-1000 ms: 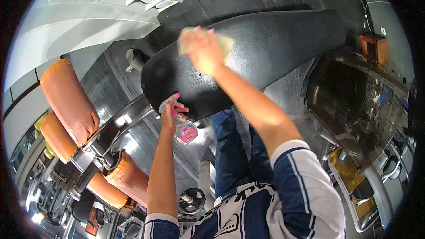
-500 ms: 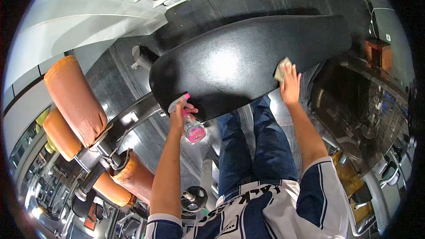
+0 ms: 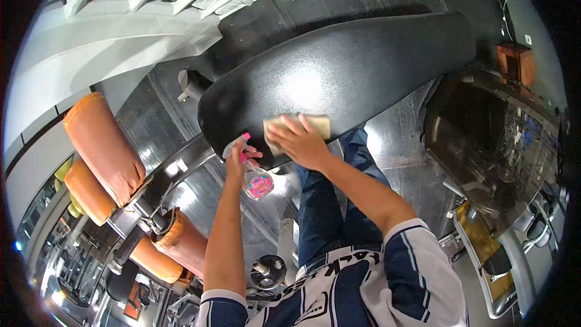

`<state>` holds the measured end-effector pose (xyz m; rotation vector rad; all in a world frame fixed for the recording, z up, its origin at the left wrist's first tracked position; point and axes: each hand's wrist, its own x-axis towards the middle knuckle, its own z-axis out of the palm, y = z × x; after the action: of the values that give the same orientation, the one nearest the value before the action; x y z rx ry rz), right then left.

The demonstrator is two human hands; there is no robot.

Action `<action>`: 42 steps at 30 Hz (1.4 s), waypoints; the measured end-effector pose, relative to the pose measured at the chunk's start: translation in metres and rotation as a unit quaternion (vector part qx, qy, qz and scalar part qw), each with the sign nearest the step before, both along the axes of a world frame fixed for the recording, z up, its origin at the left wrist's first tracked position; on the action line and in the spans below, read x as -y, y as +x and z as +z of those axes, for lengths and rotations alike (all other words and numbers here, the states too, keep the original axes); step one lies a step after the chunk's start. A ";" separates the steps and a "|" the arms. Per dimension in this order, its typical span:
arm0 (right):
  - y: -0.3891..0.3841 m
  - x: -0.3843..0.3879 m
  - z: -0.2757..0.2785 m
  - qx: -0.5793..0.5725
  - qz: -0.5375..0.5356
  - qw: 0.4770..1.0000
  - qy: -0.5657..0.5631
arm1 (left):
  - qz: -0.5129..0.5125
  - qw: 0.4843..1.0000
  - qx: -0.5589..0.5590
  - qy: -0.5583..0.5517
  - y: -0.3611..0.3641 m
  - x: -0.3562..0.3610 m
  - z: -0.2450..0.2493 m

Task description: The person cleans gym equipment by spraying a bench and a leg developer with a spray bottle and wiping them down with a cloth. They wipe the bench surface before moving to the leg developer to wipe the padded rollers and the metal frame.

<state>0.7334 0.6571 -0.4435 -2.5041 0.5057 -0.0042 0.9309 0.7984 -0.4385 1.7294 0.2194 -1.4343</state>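
A long black padded bench [image 3: 375, 60] with a shiny surface stretches across the view in front of me. My left hand [image 3: 237, 158] is wrapped round the neck of a clear spray bottle [image 3: 259, 185] with a pink nozzle and pink label, held beside the bench's near left edge. On the bench's near side, my right hand [image 3: 304, 145] holds a pale yellow cloth [image 3: 319, 126] against the padding, its fingers spread over the cloth. The cloth lies flat and shows on both sides of the hand.
Brown and orange padded rollers [image 3: 106, 145] on a metal frame stand at the left. A dark glossy panel [image 3: 484, 139] is at the right, with a wooden box [image 3: 515, 63] behind it. A white patterned structure [image 3: 151, 18] rises at the back left.
My right hand has swept the cloth leftward along the bench, from its right part to near the left hand. The cloth now lies spread flatter. The spray bottle has shifted slightly left.
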 end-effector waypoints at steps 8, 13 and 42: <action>-0.179 0.075 -0.048 -0.181 -0.109 0.977 -0.029 | 0.004 1.000 0.000 0.003 0.002 -0.003 -0.003; -0.163 0.181 -0.080 -0.075 -0.347 0.928 -0.117 | 0.012 0.999 0.017 0.045 -0.005 0.013 0.012; 0.036 0.098 -0.049 -0.070 -0.252 0.949 -0.177 | 0.092 0.989 0.060 -0.101 -0.048 -0.022 0.021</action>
<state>0.7696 0.5592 -0.4920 -2.6516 1.2926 -0.1256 0.8827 0.8205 -0.4178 1.5807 0.1573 -1.1734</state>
